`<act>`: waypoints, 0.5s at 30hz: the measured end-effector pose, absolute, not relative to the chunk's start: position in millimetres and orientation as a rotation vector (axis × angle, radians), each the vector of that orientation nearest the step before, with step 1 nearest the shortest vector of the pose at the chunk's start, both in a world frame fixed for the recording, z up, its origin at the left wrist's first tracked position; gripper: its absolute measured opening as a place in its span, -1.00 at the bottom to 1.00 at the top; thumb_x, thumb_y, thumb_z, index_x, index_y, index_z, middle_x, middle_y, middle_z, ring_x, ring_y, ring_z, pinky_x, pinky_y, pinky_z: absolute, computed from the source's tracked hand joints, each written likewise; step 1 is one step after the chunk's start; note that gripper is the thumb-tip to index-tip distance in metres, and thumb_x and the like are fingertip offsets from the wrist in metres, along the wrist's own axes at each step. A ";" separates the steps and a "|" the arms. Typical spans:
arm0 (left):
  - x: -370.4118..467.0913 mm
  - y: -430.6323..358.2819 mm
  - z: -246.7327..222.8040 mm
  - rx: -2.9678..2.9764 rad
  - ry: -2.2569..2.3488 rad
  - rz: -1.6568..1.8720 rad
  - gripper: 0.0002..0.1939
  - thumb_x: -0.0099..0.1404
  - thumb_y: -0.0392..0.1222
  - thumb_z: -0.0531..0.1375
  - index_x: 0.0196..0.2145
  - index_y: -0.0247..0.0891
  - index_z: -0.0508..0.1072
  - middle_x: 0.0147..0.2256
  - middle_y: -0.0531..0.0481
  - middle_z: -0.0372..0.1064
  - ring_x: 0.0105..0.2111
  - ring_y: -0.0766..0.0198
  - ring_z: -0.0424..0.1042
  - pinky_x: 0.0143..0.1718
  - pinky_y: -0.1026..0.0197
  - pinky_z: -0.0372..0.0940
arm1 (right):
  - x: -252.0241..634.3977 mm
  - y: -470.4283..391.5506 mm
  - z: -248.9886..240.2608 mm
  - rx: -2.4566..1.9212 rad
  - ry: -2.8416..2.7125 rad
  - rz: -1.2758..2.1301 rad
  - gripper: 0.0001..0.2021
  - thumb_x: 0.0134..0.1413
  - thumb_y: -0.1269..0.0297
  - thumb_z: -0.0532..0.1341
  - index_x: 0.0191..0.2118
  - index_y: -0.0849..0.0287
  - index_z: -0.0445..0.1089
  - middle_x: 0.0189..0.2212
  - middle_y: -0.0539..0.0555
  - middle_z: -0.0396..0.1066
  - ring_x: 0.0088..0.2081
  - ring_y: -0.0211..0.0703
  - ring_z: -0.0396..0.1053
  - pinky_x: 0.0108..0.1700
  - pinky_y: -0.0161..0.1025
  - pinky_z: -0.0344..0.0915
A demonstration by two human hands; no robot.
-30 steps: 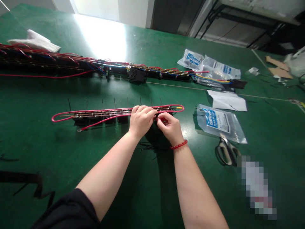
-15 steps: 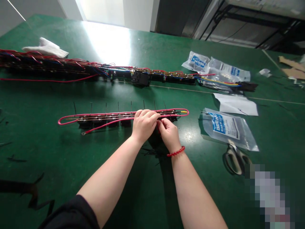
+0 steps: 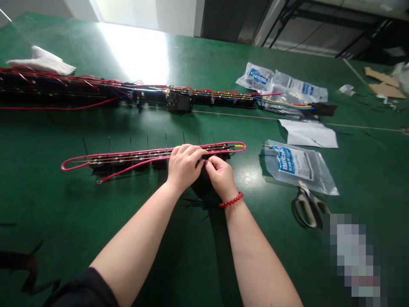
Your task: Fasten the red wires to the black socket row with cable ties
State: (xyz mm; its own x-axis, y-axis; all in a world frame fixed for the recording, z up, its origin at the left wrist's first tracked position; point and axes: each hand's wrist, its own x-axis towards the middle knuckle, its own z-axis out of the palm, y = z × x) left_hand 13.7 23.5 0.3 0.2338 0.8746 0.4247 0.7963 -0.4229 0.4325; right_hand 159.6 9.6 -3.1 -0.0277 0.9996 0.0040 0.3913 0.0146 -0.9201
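Observation:
A narrow black strip assembly with brass-coloured rods lies across the table, a looped red cable running along it. One cable end, at the lower left, carries a ring terminal. Thin black cable ties stick up in a row from its far side. My left hand is closed over the strip and cable, right of their middle. Just beside it my right hand, wearing a red bead bracelet, pinches what looks like a black cable tie at the near edge; the fingertips mostly hide it.
A longer wired strip lies behind, with a white glove or cloth at its left. On the right are plastic bags, white paper and scissors. Loose black ties lie near my wrists on the green table.
The view has shifted slightly, so the table things appear further left and mostly a little higher. Both hands stay at the same part of the strip, with the right fingers still pinched.

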 end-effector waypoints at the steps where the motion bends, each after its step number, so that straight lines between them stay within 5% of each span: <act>1: 13.9 23.5 0.1 2.365 1.615 0.953 -0.80 0.35 -0.22 0.21 -0.10 -0.05 0.56 -0.05 0.02 0.56 0.02 0.09 0.42 0.06 -0.01 0.22 | 159.5 9.5 -2.8 -1.481 -1.529 1.004 -0.68 0.16 0.13 0.14 -0.56 0.11 0.17 -0.64 -0.11 0.14 -0.53 -0.30 0.09 -0.45 -0.30 0.03; 15: 15.9 22.4 -1.3 2.335 1.742 1.039 -0.77 0.32 -0.29 0.16 -0.11 -0.08 0.51 -0.02 -0.02 0.51 0.05 0.06 0.39 0.14 -0.03 0.18 | 159.2 9.7 -5.8 -1.492 -1.506 0.990 -0.71 0.17 0.14 0.11 -0.54 0.10 0.19 -0.63 -0.10 0.18 -0.52 -0.28 0.13 -0.43 -0.30 0.06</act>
State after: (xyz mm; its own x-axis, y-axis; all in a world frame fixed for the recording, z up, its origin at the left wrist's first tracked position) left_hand 15.9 22.4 -1.3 0.1402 0.8662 0.4797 0.8336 -0.3647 0.4148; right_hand 159.2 9.7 -5.8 -0.0060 1.0000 0.0053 0.3915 0.0072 -0.9201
